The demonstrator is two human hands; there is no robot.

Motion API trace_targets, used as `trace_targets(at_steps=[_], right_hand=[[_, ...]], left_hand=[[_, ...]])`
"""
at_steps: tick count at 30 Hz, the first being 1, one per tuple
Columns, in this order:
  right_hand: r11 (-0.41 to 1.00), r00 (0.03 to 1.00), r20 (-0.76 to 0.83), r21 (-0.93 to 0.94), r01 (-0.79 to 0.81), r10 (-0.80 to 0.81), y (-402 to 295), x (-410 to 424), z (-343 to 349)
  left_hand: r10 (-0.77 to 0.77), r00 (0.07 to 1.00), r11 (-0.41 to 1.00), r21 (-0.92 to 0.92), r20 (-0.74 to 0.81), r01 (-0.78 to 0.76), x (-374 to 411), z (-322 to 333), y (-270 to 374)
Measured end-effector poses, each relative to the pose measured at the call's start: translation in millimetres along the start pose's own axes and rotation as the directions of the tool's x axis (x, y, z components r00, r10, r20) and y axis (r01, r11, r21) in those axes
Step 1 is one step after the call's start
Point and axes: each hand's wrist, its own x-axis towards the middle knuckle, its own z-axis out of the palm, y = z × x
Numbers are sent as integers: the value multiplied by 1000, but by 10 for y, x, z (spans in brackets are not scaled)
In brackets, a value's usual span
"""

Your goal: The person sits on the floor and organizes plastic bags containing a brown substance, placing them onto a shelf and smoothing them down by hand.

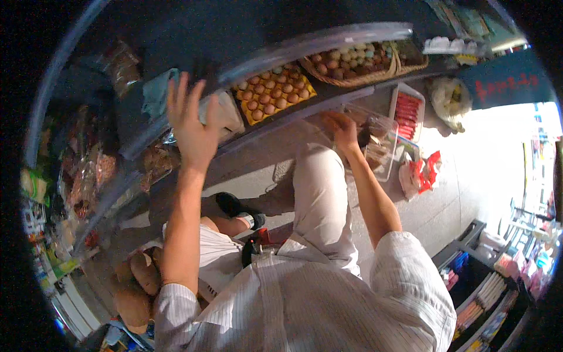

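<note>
My left hand (192, 125) is raised with its fingers spread and nothing in it, in front of a teal cloth or bag (159, 91) and left of a yellow tray of brown eggs (273, 93). My right hand (342, 126) is at the left side of a clear plastic bin (389, 152) holding brownish goods. Its fingers are blurred and partly in shadow, so I cannot tell whether they grip the bin's edge. A pale package (226, 115) lies between my left hand and the egg tray.
A wicker basket of eggs (352, 81) stands on the shelf. Red packaged goods (405, 115) fill a white tray. A red and white bag (418, 176) lies on the floor. Bagged goods (83, 167) crowd the left. Another person's leg (226, 225) is below.
</note>
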Motion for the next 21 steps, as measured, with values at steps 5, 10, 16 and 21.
trace_targets(at_steps=[5,10,16,21], right_hand=[[694,868,-334,-522,-495,368,1519,-663,-985],[612,872,-196,-644,-460,449,1966,-818,-569],[439,843,-266,-758,-483,468,2305,-765,-256],[648,836,-159,-563,-513,524,2171,-1220,-72]], left_hand=[[-94,933,932,-297,349,205,-398,832,366],[-251,759,823,-280,601,495,-844,1186,269],[-294,688,845,-157,663,512,-1085,1157,95],[-367,644,773,-166,671,613,-1231,1114,129]])
